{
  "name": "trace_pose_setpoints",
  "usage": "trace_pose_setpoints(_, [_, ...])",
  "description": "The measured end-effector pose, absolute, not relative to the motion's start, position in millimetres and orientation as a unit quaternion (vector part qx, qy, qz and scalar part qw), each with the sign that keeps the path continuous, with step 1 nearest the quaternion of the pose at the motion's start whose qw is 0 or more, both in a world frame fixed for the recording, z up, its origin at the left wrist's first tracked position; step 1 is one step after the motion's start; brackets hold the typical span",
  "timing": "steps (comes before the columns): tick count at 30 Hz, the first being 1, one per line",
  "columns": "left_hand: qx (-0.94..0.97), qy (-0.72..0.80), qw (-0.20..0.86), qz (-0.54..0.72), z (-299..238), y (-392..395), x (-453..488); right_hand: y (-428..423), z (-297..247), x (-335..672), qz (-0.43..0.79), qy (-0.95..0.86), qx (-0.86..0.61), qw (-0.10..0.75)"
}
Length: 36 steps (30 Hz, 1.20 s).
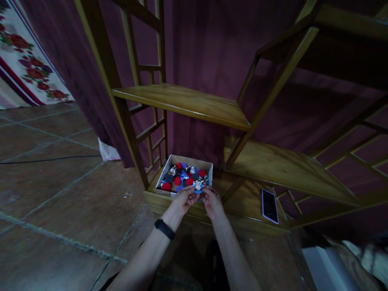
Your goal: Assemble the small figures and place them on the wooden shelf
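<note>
Between my two hands is a small figurine (198,186) on a round blue base, held up at the front right corner of a shallow cardboard box. My left hand (185,199) grips its base from the left, fingers closed. From the other side my right hand (211,198) pinches the base as well. Inside the box (178,159) lie several more figurines (184,175) with round red, dark and blue bases, jumbled together. The box sits on the bottom board of a wooden shelf unit, just beyond my hands.
A phone (269,206) lies on the bottom board to the right. Above the box a wooden shelf (184,101) juts out, and an upright post (121,117) stands at its left. A dark red curtain (200,48) hangs behind. A black cable (51,159) crosses the tiled floor.
</note>
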<state>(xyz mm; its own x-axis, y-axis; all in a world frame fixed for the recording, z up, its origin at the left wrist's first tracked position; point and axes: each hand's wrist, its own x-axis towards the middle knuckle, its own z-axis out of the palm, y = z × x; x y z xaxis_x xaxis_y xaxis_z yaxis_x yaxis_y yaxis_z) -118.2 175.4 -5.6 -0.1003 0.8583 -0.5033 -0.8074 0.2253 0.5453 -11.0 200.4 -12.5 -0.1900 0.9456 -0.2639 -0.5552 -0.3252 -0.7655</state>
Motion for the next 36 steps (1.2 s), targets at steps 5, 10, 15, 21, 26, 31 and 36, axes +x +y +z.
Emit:
trace_pose_setpoints(5, [0.040,0.417,0.654,0.630,-9,174,-118,198,-12,-14,0.723,-0.258,-0.370,0.524])
trace_pose_setpoints(10, [0.044,0.426,0.641,0.637,-14,174,-118,197,-15,-16,0.730,-0.242,-0.364,0.525])
trace_pose_setpoints(15, [0.039,0.435,0.632,0.640,-13,174,-117,196,-17,-17,0.716,-0.254,-0.384,0.525])
trace_pose_setpoints(21, [0.070,0.420,0.620,0.659,-5,174,-116,200,-11,-13,0.641,-0.389,-0.417,0.514])
trace_pose_setpoints(26, [0.122,0.445,0.533,0.709,-6,176,-114,202,-8,-15,0.562,-0.515,-0.409,0.501])
trace_pose_setpoints(31, [0.109,0.426,0.565,0.698,-7,177,-115,203,-7,-13,0.506,-0.566,-0.417,0.499])
trace_pose_setpoints(36, [0.081,0.399,0.629,0.662,-4,174,-116,209,-12,-6,0.476,-0.580,-0.460,0.475])
